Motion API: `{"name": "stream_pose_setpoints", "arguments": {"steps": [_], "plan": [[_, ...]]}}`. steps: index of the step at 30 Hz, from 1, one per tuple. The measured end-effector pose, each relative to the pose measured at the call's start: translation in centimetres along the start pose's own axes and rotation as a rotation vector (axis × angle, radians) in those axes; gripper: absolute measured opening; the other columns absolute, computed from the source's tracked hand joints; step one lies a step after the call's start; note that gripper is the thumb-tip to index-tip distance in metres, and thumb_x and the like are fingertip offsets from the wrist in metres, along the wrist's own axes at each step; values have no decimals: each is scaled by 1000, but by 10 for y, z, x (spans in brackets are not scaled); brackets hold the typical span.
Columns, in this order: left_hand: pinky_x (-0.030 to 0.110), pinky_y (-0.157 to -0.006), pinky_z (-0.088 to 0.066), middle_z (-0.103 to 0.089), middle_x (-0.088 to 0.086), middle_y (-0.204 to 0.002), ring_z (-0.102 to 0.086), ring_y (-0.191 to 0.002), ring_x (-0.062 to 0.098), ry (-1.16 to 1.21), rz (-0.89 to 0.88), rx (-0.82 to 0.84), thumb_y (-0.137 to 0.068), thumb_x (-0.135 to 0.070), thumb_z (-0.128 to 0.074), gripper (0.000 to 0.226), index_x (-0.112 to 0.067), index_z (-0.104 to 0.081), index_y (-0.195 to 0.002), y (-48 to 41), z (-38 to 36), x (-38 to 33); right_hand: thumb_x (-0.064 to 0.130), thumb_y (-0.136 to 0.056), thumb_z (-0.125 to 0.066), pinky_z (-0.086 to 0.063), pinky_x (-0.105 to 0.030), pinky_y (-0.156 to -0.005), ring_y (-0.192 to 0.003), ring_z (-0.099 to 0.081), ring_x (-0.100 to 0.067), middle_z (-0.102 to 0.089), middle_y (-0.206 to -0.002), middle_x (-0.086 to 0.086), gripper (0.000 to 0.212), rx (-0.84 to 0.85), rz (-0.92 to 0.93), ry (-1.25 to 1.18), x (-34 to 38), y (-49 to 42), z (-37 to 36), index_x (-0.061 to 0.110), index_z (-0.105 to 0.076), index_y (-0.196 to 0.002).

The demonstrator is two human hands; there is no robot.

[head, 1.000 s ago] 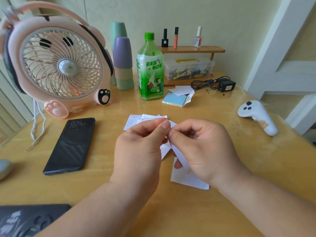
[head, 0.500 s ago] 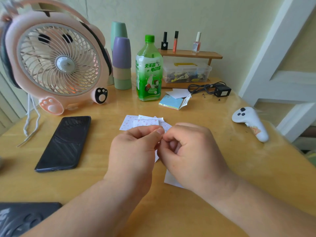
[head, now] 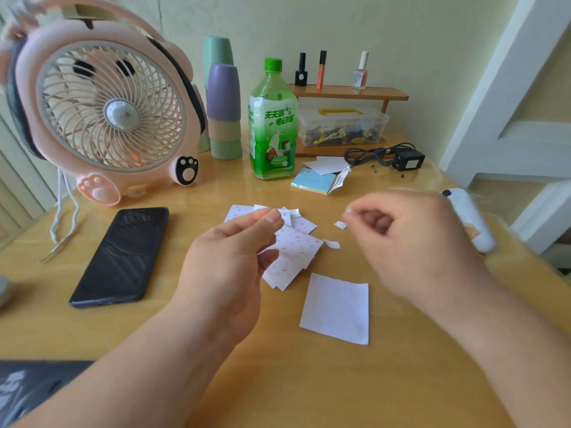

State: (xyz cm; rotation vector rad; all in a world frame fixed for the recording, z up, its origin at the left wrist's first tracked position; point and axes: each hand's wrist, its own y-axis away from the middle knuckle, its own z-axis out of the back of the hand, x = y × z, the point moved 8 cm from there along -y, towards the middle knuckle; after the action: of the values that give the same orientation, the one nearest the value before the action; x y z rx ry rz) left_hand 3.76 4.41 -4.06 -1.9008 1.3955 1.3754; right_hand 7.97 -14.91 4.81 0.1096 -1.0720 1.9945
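My left hand (head: 228, 267) pinches a white paper piece with small red marks (head: 290, 257) between thumb and fingers, above the wooden table (head: 278, 381). More patterned paper pieces (head: 244, 211) lie just behind it. My right hand (head: 411, 242) is off to the right, blurred, fingers curled, pinching a tiny white scrap (head: 348, 215) at its fingertips. Two small torn scraps (head: 340, 224) lie on the table between the hands. A plain white paper square (head: 336, 307) lies flat below them.
A black phone (head: 120, 257) lies to the left, a pink fan (head: 105, 109) behind it. Stacked cups (head: 224, 109), a green bottle (head: 273, 122), a notepad (head: 315, 182), a charger (head: 408, 159) and a small shelf (head: 349, 92) stand at the back. A white controller (head: 472, 220) lies right.
My hands have come apart: the right hand has moved right with a torn-off scrap, the left keeps the patterned paper. The white square is now uncovered.
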Motion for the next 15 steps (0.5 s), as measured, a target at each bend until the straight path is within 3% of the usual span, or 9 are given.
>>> {"name": "stream_pose_setpoints", "arguments": {"steps": [3, 5, 7, 9, 12, 15], "plan": [[26, -71, -50, -71, -2, -77, -64, -69, 8, -75, 28, 101, -69, -18, -82, 8, -16, -83, -76, 6, -10, 8, 26, -86, -77, -57, -39, -67, -60, -64, -16, -65, -65, 9, 10, 123, -327, 82, -56, -3, 5, 26, -73, -77], [25, -69, -52, -71, 1, -77, -65, -68, 9, -86, 37, 129, -63, -18, -82, 18, -11, -80, -79, 9, -14, 12, 29, -87, -76, -59, -45, -75, -67, -67, -21, -68, -71, 9, 6, 200, -405, 160, -76, -5, 3, 27, -73, -92], [23, -65, -55, -70, 5, -75, -65, -64, 11, -71, 43, 144, -62, -13, -80, 19, -7, -78, -80, 9, -16, 13, 29, -89, -74, -56, -42, -74, -83, -68, -23, -70, -84, 7, 40, 338, -416, 304, -84, -7, -8, 25, -63, -126], [24, -64, -58, -68, 7, -73, -63, -61, 13, -53, 51, 154, -62, -10, -78, 17, -3, -76, -78, 9, -16, 12, 31, -90, -72, -45, -34, -62, -95, -65, -22, -69, -95, 6, 57, 440, -402, 409, -88, -4, -18, 26, -47, -140], [28, -71, -63, -68, 7, -72, -63, -60, 14, -38, 71, 169, -62, -8, -78, 10, -5, -77, -72, 9, -17, 12, 37, -89, -73, -35, -28, -56, -93, -63, -17, -67, -92, 12, 45, 499, -411, 423, -93, 0, -27, 34, -49, -128], [27, -73, -62, -69, 7, -75, -64, -64, 14, -25, 90, 191, -71, -5, -77, 5, -4, -78, -76, 11, -20, 16, 52, -77, -80, -51, -33, -67, -81, -64, -13, -67, -83, 14, 37, 520, -470, 438, -100, 0, -26, 33, -58, -99]]}}
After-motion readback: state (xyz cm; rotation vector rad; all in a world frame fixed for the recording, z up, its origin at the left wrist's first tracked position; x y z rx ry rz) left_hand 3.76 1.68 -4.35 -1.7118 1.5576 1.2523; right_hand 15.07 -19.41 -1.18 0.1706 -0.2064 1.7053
